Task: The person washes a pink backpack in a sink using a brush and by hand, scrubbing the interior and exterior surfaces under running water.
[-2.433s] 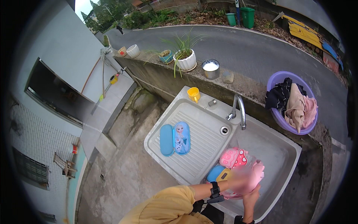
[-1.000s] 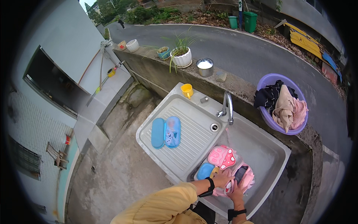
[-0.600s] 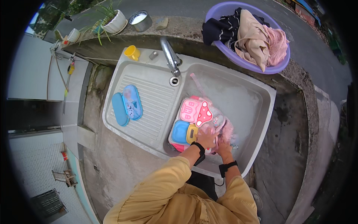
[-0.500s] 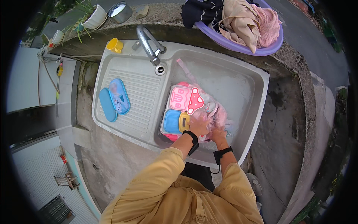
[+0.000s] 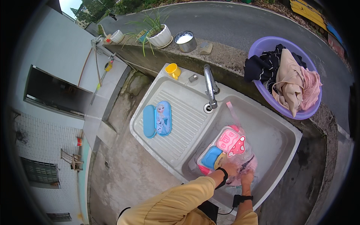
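Observation:
A pink children's backpack [image 5: 225,140], with a lettered patch, a red-and-white dotted patch and a blue-and-yellow pocket, lies in shallow water in the right basin of the sink [image 5: 275,150]. My left hand [image 5: 230,169] grips the wet pink fabric beside the yellow part, its fingertips partly hidden. Close on its right, my right hand [image 5: 246,177] is closed on the bag's lower right part. Water splashes around both hands. One pink strap [image 5: 231,110] trails toward the tap. Both wrists wear black bands.
A chrome tap [image 5: 210,86] rises behind the basin. On the ridged drainboard lies a blue pencil case [image 5: 163,118]; a yellow cup [image 5: 173,70] stands at the corner. Along the wall sit a purple tub [image 5: 258,45] of clothes, a metal pot [image 5: 185,42] and a potted plant [image 5: 160,36].
The view has tilted up and turned left, so the sink appears lower and farther right. Both hands remain at the backpack, whose loose fabric beneath them has shifted, showing a dark strip.

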Action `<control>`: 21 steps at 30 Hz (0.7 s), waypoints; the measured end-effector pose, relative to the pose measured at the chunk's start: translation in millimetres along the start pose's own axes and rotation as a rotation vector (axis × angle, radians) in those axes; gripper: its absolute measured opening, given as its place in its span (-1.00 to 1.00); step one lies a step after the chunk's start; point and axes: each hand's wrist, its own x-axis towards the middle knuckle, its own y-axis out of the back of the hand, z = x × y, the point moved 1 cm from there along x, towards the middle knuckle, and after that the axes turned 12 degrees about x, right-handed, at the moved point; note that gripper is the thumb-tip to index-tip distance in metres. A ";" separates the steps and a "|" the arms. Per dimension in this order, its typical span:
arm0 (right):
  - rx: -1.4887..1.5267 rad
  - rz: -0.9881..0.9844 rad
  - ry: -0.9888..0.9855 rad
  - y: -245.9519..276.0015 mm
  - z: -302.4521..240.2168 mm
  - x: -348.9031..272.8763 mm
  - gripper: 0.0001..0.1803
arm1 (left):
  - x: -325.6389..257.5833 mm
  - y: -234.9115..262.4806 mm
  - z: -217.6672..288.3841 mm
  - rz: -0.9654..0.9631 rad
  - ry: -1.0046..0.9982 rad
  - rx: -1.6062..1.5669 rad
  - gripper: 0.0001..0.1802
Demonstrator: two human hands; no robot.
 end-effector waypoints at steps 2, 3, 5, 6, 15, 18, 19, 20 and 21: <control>0.058 0.305 -0.186 7.4 -10.1 -5.9 -0.60 | 11.0 -14.3 -5.8 0.090 -0.029 -0.036 -0.54; 0.055 0.303 -0.184 6.9 -7.2 -3.9 -0.60 | 14.4 -15.5 -6.2 0.058 -0.043 -0.046 -0.58; 0.076 0.341 -0.398 2.2 -1.9 -1.9 -0.51 | 16.8 -21.8 -9.1 0.028 -0.054 -0.058 -0.62; 0.079 0.339 -0.393 -5.1 11.1 0.9 -0.51 | 15.2 -26.3 -10.6 0.196 -0.086 -0.054 -0.65; 0.207 -0.042 -0.472 -32.4 115.9 47.5 -0.61 | -18.6 37.9 11.7 0.414 -0.015 0.003 -0.75; 0.475 -0.074 -0.571 -28.4 86.7 29.8 -0.63 | -33.5 38.7 -10.6 0.579 0.041 -0.036 -0.77; 0.553 -0.100 -0.603 -10.8 27.2 7.1 -0.62 | -42.0 31.9 -24.4 0.681 0.048 -0.070 -0.77; 0.637 -0.099 -0.635 16.2 -36.4 -14.8 -0.62 | -45.9 28.4 -32.2 0.691 0.061 -0.074 -0.77; 0.597 -0.053 -0.601 23.6 -26.7 -13.0 -0.60 | -40.3 32.8 -31.1 0.673 0.012 -0.061 -0.78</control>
